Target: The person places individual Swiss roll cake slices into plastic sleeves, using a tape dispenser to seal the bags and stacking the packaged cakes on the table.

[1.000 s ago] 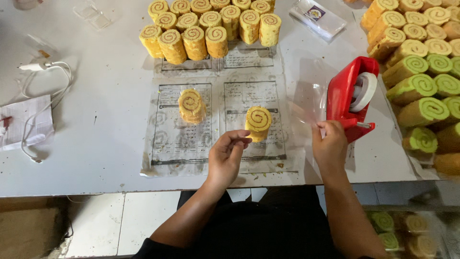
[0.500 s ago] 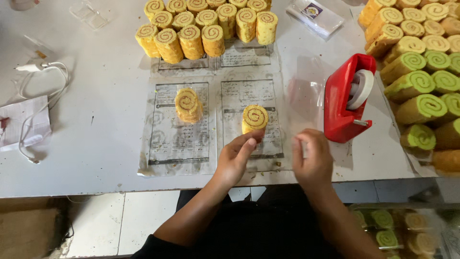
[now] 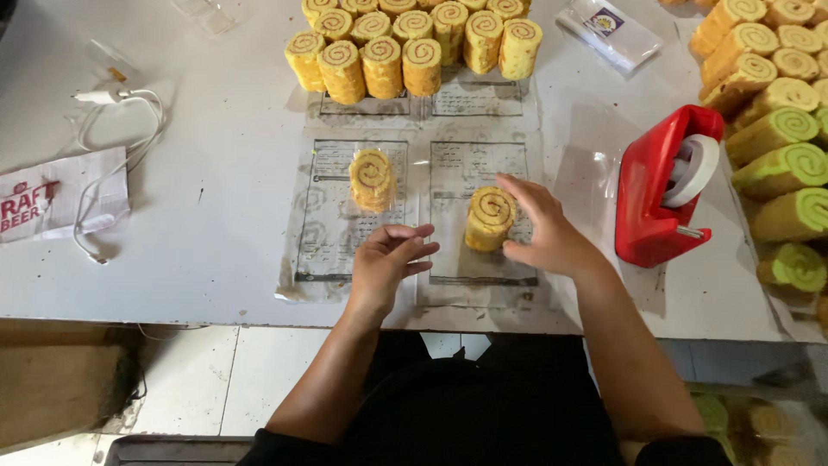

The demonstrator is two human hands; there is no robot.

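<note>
**A:** White worktable (image 3: 216, 198), head view looking down. Where's your grip?

**B:** Your right hand (image 3: 543, 233) is cupped around the yellow swirl roll (image 3: 492, 217): fingers curled over its far side and top, thumb low on the near side. Looks like contact, but fingers are loose, not clamped tight. Roll stands on end, spiral face up.

**A:** Left?

**B:** Your left hand (image 3: 388, 263) is just beside that roll, on its left, fingers half bent and apart, holding nothing. Can't tell whether it rests on the table or hovers.

**A:** What's the roll on?

**B:** Clear plastic sheet (image 3: 466, 173) laid over printed paper sheets (image 3: 341, 224), centre of the table near the front edge.

**A:** Around it?

**B:** Wrapped swirl roll (image 3: 373, 179) to the left, on the same papers, apart from both hands. Batch of yellow rolls (image 3: 414, 43) standing on end at the far edge. Red tape dispenser (image 3: 668, 185) near your right hand, not touching. Past it, stacked green and yellow rolls (image 3: 776, 129) lying along the right edge.

**A:** Left side?

**B:** White cable with plug (image 3: 116, 138) and a flat white paper bag (image 3: 60, 203), well apart from the hands. Small plastic packet (image 3: 608, 30) at top right.
</note>
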